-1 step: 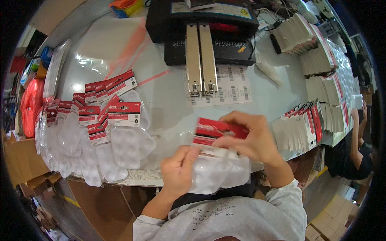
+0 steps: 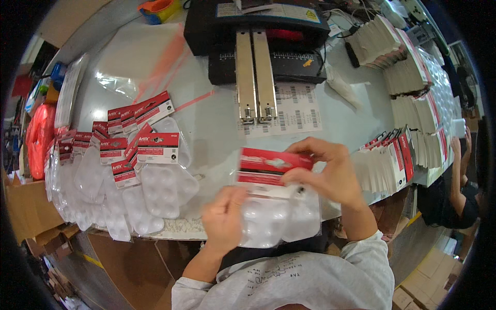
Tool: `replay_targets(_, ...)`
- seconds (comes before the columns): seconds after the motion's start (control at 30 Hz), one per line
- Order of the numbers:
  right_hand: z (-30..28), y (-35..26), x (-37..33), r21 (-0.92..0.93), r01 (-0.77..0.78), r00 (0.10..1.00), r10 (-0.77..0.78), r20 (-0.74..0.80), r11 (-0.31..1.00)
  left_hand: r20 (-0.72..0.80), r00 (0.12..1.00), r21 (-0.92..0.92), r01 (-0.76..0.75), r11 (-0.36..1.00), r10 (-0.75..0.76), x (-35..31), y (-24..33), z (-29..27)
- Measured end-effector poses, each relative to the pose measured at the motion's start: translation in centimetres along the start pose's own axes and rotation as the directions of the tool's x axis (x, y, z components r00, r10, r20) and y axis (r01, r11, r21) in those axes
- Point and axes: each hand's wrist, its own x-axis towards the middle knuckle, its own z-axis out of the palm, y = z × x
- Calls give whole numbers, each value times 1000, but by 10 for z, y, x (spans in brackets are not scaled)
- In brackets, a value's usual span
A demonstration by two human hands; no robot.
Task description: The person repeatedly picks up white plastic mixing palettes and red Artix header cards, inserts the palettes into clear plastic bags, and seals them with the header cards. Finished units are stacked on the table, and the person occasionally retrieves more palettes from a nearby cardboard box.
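Note:
In front of me is a bagged white plastic paint palette with shallow round wells, under a red and white header card. My right hand pinches the card's right end, thumb in front and fingers behind. My left hand, smeared by motion, is closed at the pack's left edge just below the card, its thumb at the corner. More bagged palettes with the same cards lie overlapping in a pile on the left of the table.
A black sealing machine with two metal bars stands at the back, over a barcode label sheet. Stacks of folded cards line the right side. Clear bags lie back left. Another person's hand shows far right.
The card and palette pack have shifted slightly left, and the card now faces me more fully. My left hand has moved a little left with it.

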Motion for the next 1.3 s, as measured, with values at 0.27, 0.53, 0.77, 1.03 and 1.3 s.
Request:
replay_targets(0.27,-6,34,-18,308,-348,925,272,264,886,-115,993,-93,-39,995,29,8,-14,2)
replay_targets(0.53,6,28,-8,283,-409,904,344,254,867,-99,992,138,-68,988,82,22,-8,5)
replay_targets(0.77,25,53,30,573,-290,949,309,67,767,-49,997,212,-52,976,64,66,-29,12)
replay_targets(1.03,18,59,20,670,-295,953,255,161,681,-66,995,-169,66,983,-78,51,-22,13)
replay_targets(1.3,23,48,34,584,-280,946,321,34,762,-38,997,-153,55,987,-62,74,-30,19)
